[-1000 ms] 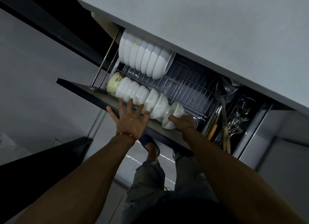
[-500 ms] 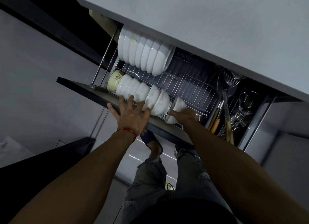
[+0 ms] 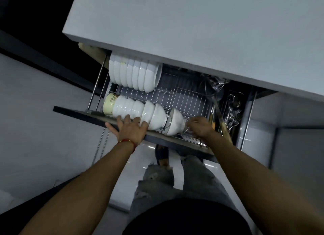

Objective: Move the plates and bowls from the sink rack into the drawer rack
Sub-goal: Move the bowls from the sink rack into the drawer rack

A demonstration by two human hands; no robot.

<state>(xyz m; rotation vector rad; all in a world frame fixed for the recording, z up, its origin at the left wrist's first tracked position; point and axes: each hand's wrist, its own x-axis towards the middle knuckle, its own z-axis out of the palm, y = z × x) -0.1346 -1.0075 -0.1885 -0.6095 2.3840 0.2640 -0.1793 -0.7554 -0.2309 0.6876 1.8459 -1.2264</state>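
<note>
The drawer rack (image 3: pixel 177 94) stands pulled out from under the grey counter (image 3: pixel 192 33), its wire grid bare in the middle. Along its far side a row of white bowls (image 3: pixel 135 77) stands on edge, nested one into the next. Along the near side runs a second nested row of bowls (image 3: pixel 135 110), capped at its left end by a cream-coloured printed cup or bowl (image 3: pixel 109 103) — the print is too small to read.

The left hand (image 3: pixel 129 129), a red thread bracelet (image 3: pixel 128 141) at its wrist, lies flat and open with fingers spread against the underside of the near row, resting over the dark front edge of the drawer (image 3: pixel 84 113). It presses rather than grips.

Just right of that row, and a little apart from it, a single white bowl (image 3: pixel 175 122) sits on edge in the rack. The right hand (image 3: pixel 198 127) is at its foot, fingers curled toward the base; motion blur leaves it unclear whether they actually clasp the bowl or merely touch it.

Further right, a side compartment holds utensils (image 3: pixel 233 108) — a wire skimmer, spoons, wooden handles. Below the drawer are the person's grey jeans (image 3: pixel 157 187) and a dark slipper (image 3: pixel 161 154) on the pale floor.
</note>
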